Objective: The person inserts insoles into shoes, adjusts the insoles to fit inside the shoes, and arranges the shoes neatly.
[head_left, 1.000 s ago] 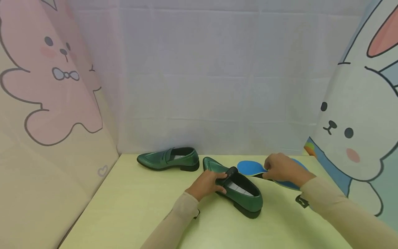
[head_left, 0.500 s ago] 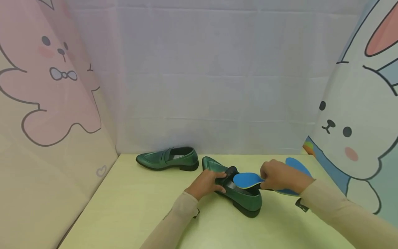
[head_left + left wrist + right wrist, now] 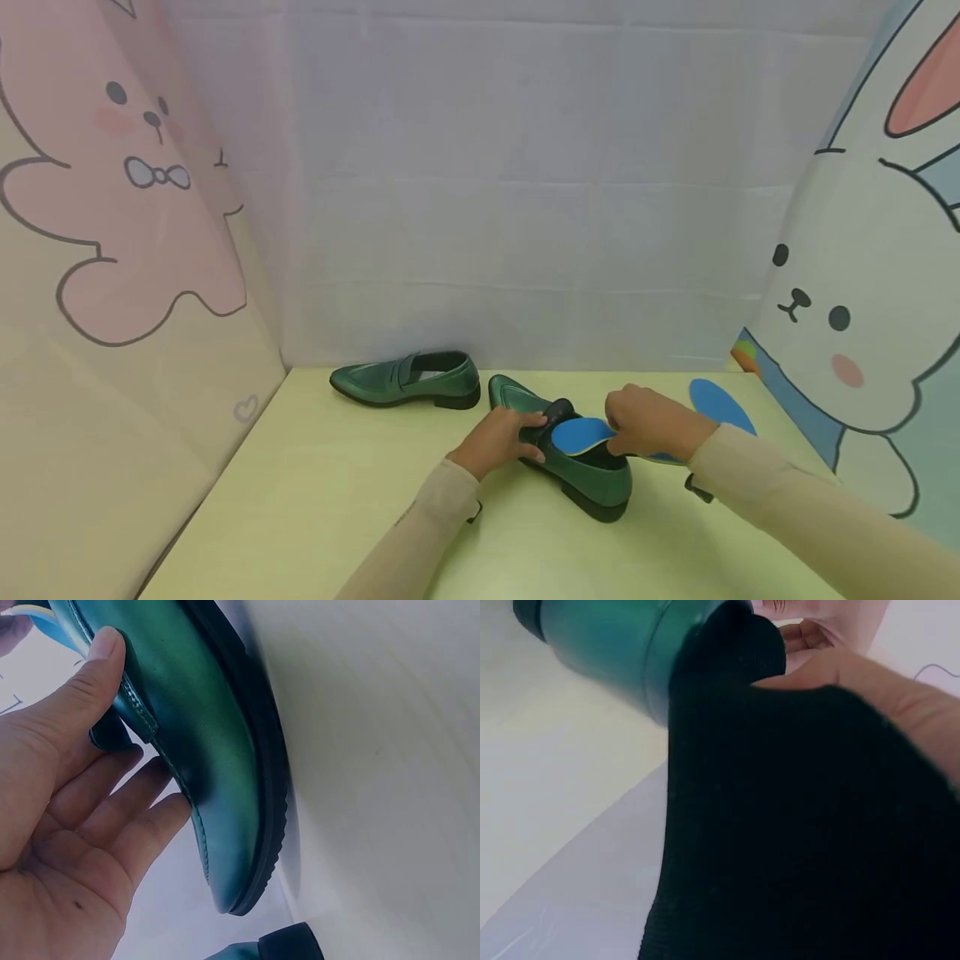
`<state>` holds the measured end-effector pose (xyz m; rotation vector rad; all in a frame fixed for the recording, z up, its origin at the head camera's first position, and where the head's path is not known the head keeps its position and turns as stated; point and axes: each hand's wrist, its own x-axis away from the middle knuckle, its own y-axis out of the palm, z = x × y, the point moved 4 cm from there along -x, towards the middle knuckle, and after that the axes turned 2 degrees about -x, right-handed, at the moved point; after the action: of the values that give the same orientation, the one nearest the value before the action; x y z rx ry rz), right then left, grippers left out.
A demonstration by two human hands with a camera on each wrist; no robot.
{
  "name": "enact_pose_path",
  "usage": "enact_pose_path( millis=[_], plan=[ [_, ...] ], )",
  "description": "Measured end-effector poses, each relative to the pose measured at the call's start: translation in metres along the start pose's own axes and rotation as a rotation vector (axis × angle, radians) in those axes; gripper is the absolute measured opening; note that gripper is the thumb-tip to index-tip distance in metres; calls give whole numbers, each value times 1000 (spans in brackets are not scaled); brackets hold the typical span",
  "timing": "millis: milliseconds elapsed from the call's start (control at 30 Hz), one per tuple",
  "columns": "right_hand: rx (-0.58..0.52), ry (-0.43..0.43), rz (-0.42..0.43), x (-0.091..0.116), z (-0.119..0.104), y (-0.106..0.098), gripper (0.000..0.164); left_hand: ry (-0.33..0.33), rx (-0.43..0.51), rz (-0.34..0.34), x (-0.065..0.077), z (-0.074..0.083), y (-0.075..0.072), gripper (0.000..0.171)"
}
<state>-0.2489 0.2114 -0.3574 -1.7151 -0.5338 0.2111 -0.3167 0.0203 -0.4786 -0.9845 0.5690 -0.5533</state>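
In the head view a green loafer [image 3: 592,482] stands on the table, toe pointing away to the left. My left hand [image 3: 495,443] grips its upper near the raised tongue; in the left wrist view the thumb [image 3: 105,656] presses on the upper. A blue insole [image 3: 579,436] is pinched at its middle by my right hand [image 3: 651,422]. The insole's front end is over the loafer's opening, partly in it; how deep I cannot tell. The insole's black underside [image 3: 795,825] fills the right wrist view.
A matching green loafer [image 3: 405,382] lies at the back left of the yellow table [image 3: 315,492]. Behind my right hand lies another blue insole [image 3: 722,405]. A white curtain [image 3: 480,208] closes off the back, with printed cloths at both sides.
My right hand has carried the insole left and down, from beside the loafer to its opening. The left hand has kept its grip on the loafer.
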Motion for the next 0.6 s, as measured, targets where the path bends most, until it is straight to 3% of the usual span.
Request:
enact_pose_path(
  millis=[233,600],
  plan=[
    [44,25,-1,-17,-5,7,26,-15,-12,-9,-2,0,0,63],
    [1,44,13,-36,-5,17,26,-10,-41,-15,-2,0,2,64]
  ],
)
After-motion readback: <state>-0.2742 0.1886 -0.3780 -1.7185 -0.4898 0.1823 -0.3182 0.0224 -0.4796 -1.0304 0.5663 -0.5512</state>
